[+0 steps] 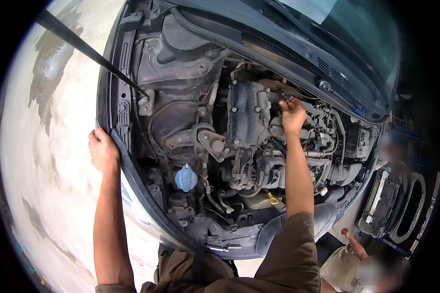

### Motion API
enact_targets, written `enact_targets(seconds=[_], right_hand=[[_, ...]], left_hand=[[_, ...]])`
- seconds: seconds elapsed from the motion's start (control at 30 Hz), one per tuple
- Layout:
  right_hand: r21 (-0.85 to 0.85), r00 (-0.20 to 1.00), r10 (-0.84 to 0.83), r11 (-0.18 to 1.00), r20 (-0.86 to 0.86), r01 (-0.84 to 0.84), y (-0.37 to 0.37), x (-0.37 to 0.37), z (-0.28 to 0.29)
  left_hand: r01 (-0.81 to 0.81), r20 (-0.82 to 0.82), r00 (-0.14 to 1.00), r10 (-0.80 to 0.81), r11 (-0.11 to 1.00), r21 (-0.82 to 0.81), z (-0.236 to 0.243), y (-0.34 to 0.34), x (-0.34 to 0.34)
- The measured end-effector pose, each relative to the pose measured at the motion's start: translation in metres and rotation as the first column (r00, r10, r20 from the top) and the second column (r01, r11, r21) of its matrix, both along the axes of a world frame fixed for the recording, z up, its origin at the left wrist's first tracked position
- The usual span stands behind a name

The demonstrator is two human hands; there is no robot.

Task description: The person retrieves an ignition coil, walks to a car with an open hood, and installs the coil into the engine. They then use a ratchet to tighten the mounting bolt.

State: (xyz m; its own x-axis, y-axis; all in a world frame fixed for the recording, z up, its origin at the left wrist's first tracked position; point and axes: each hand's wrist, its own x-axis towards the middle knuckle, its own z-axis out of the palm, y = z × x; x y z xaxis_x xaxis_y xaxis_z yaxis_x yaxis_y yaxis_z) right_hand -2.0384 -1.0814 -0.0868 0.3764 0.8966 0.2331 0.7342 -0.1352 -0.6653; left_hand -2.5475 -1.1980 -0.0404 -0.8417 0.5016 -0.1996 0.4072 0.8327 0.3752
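Observation:
My left hand [104, 150] rests at the car's left fender [125, 163], its fingers curled against the edge. Deep over the engine [249, 110], my right hand [293, 116] is closed, thumb and fingertips pinched together near the back of the engine. A small dark part shows at those fingertips, too small to name. Just left of that hand is the black ribbed engine cover [247, 119] with bolts along its edges. Hoses, wires and metal pipes [318, 154] run to the right of my right wrist. My forearm hides part of the engine's front.
A black prop rod [93, 53] slants down to the inner fender on the left. Nearer me are a blue reservoir cap [186, 178] and a yellow dipstick handle [273, 198]. The windshield [349, 34] lies beyond. At lower right another person [349, 268] is close by, near removed car parts [381, 205].

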Motion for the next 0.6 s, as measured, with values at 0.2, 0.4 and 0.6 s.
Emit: enact_targets(seconds=[0.2,0.4,0.6], right_hand=[[-0.099,0.998,-0.056,0.994,-0.030,0.052,0.002,-0.012,0.010],[-0.052,0.679,0.405,0.836,-0.613,-0.546,0.017,0.015,0.009],[0.056,0.708,0.253,0.955,-0.660,-0.290,0.010,0.018,-0.017]], left_hand=[[0.028,0.023,0.999,-0.028,0.999,0.024,0.000,-0.003,-0.002],[0.059,0.037,0.997,-0.062,0.996,0.070,-0.003,-0.006,-0.001],[0.055,0.037,0.998,-0.057,0.997,0.052,-0.001,-0.001,0.002]])
